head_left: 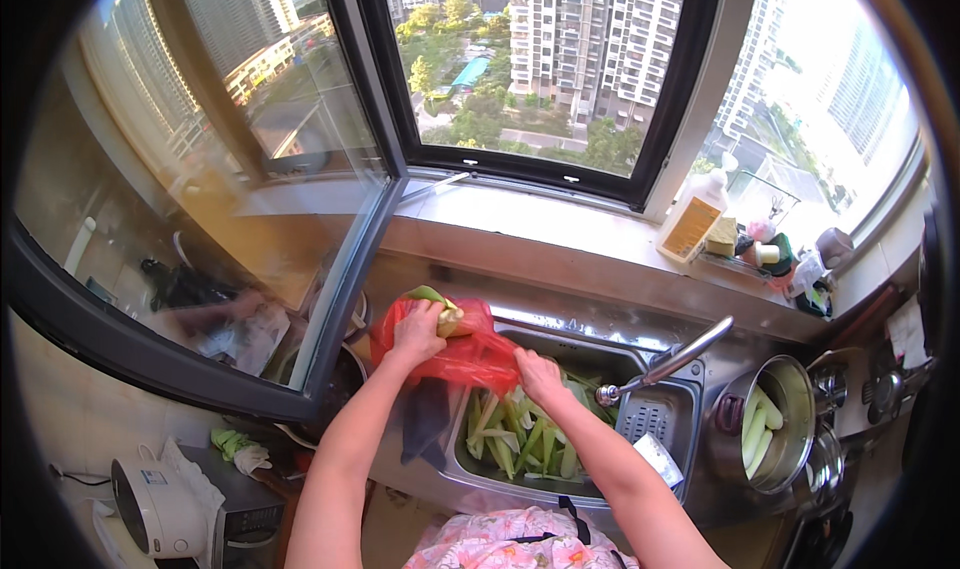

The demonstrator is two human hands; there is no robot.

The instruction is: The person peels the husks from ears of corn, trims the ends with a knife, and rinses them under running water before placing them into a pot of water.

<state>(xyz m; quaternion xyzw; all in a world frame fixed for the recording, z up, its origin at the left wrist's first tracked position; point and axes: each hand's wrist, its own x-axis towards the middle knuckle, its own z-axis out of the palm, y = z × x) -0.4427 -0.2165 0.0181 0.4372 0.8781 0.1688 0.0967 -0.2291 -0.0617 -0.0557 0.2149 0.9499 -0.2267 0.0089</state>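
Note:
A red plastic bag (463, 362) lies over the left end of the sink. My left hand (417, 333) is closed on an ear of corn (452, 318) at the bag's mouth; some green husk shows by the fingers. My right hand (540, 375) pinches the bag's right edge and pulls it taut. Below both hands, the steel sink (590, 489) holds a heap of green corn husks (515, 439). Several pale ears of corn (762, 431) sit in a steel pot (797, 406) to the right.
A faucet (670, 362) reaches over the sink's right side. Beyond the counter, the sill carries a pump bottle (693, 216) and sponges (722, 236). An open window sash (345, 314) juts in at the left. A white appliance (155, 509) stands at lower left.

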